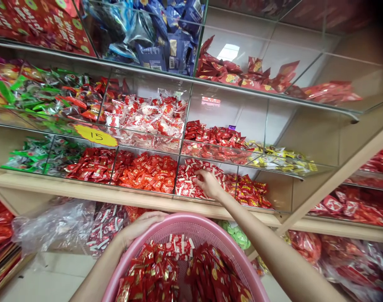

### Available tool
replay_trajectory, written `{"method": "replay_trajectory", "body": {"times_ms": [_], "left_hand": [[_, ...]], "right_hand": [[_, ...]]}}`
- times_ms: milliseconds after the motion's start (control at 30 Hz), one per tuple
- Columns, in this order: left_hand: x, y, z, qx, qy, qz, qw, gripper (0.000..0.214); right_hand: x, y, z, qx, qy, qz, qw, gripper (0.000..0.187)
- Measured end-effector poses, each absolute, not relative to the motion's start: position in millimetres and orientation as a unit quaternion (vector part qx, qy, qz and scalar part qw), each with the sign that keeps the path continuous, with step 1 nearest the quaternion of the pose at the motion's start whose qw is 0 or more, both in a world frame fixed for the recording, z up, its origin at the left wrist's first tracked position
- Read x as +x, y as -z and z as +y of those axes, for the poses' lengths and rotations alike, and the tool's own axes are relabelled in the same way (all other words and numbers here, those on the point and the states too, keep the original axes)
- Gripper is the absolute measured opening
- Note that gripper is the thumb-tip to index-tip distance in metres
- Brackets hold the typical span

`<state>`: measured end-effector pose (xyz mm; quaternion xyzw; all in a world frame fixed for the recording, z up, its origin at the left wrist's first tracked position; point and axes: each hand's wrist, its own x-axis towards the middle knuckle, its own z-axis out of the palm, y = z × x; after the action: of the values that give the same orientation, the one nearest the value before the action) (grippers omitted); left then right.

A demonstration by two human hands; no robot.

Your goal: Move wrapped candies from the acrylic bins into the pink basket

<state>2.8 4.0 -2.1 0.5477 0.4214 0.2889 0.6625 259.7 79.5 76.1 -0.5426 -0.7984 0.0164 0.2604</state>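
A pink plastic basket with a mesh wall is at the bottom centre, holding red-wrapped candies and a small heap of red-and-white ones. My left hand grips the basket's far left rim; its fingertips are partly hidden. On the lowest shelf, my right hand is over a bin of small red-and-white wrapped candies. Its fingers are bent, with a gap between thumb and forefinger, and nothing shows between them.
Clear dividers split the shelves into bins of candy, among them orange-red packets and yellow packets. A yellow tag reads 15. The wooden shelf edge runs just beyond the basket. Plastic bags lie underneath.
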Motion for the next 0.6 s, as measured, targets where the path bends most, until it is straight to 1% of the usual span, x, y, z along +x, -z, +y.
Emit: {"method": "replay_trajectory", "body": {"times_ms": [100, 167, 233, 333, 467, 600], "left_hand": [[3, 2, 4, 0.546, -0.288, 0.420, 0.665, 0.035], [3, 2, 4, 0.547, -0.290, 0.420, 0.663, 0.033], [3, 2, 4, 0.552, -0.290, 0.421, 0.659, 0.032], [4, 1, 4, 0.555, -0.286, 0.421, 0.658, 0.032], [5, -1, 4, 0.558, -0.285, 0.431, 0.649, 0.031], [6, -5, 3, 0.564, -0.281, 0.435, 0.643, 0.029]], "right_hand": [[269, -85, 70, -0.525, 0.053, -0.811, 0.251, 0.023], [273, -90, 63, -0.518, 0.101, -0.822, 0.214, 0.021], [277, -90, 56, -0.514, 0.115, -0.834, 0.166, 0.019], [279, -84, 51, -0.500, 0.072, -0.853, 0.136, 0.018], [281, -77, 52, -0.473, 0.004, -0.865, 0.167, 0.021], [283, -74, 57, -0.473, -0.012, -0.862, 0.183, 0.026]]}}
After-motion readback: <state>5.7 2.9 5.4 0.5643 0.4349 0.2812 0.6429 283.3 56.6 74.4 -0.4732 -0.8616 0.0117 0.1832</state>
